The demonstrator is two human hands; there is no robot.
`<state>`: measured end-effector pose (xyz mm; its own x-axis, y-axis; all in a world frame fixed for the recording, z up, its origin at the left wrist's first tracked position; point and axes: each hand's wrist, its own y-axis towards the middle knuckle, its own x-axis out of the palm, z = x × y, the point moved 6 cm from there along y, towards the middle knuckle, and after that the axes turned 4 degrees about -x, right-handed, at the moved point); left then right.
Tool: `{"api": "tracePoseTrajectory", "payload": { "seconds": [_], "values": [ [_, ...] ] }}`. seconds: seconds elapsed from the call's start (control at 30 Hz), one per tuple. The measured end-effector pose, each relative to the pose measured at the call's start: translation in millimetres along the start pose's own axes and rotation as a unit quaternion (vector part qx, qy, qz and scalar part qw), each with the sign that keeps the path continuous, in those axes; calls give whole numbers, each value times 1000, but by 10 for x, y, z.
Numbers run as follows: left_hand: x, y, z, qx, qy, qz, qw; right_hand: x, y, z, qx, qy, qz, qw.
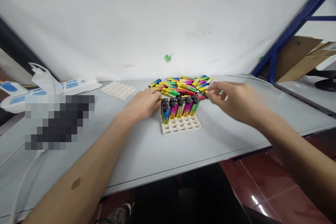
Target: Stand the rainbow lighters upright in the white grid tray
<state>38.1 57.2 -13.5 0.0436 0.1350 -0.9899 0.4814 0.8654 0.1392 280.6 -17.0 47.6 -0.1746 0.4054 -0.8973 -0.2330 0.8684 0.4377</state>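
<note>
A white grid rack [182, 126] stands on the table with several upright metallic-coloured lighters [180, 107] in its back rows; its front holes are bare. Behind it lies a loose pile of multicoloured lighters [183, 84]. My left hand [147, 103] is at the rack's left side, fingers curled, with a bit of a golden lighter [159, 99] showing at the fingertips. My right hand [232, 98] reaches to the right edge of the pile, thumb and forefinger apart close to the lighters. Motion blurs it somewhat, and nothing clearly shows in its grasp.
A second white grid rack [118, 90] lies flat at the left. Power strips [72, 84] with plugs and cables are beyond it, near a pixelated dark object [60, 122]. A white wall [168, 24] rises behind the table; cardboard boxes [301, 56] stand past a blue frame [273, 59].
</note>
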Motion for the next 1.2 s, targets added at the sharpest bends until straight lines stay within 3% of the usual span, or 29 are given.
{"api": "tracePoseTrajectory", "payload": {
  "seconds": [0.17, 0.27, 0.4, 0.5, 0.57, 0.67, 0.73, 0.77, 0.83, 1.03, 1.2],
  "values": [
    [-2, 2, -11, -3, -10, 4, 1000, 358, -167, 1140, 63, -62, -162, 983],
    [35, 16, -36, 3, -1, 13, 1000, 509, -295, 1402, 62, -34, -210, 975],
    [56, 31, -53, 4, -3, 19, 1000, 422, -306, 1281, 79, 62, -178, 979],
    [56, 35, -53, -2, -2, 11, 1000, 346, -177, 1070, 127, 227, -141, 955],
    [53, 35, -53, -4, 1, 10, 1000, 357, -7, 877, 114, 370, -93, 917],
    [48, 33, -55, -6, -3, 10, 1000, 562, 261, 620, 116, 566, -47, 814],
    [43, 27, -51, -9, -5, 4, 1000, 763, 394, 463, 124, 635, -48, 761],
    [40, 24, -47, -11, -7, 0, 1000, 842, 438, 397, 124, 650, -46, 748],
    [33, 21, -36, -16, -10, -10, 1000, 956, 466, 296, 123, 653, -49, 746],
    [34, 38, -26, -26, -11, -20, 999, 1003, 299, 260, 144, 590, -83, 790],
    [40, 35, -40, -30, -16, -26, 999, 1013, 267, 288, 150, 592, -59, 790]
  ]
}}
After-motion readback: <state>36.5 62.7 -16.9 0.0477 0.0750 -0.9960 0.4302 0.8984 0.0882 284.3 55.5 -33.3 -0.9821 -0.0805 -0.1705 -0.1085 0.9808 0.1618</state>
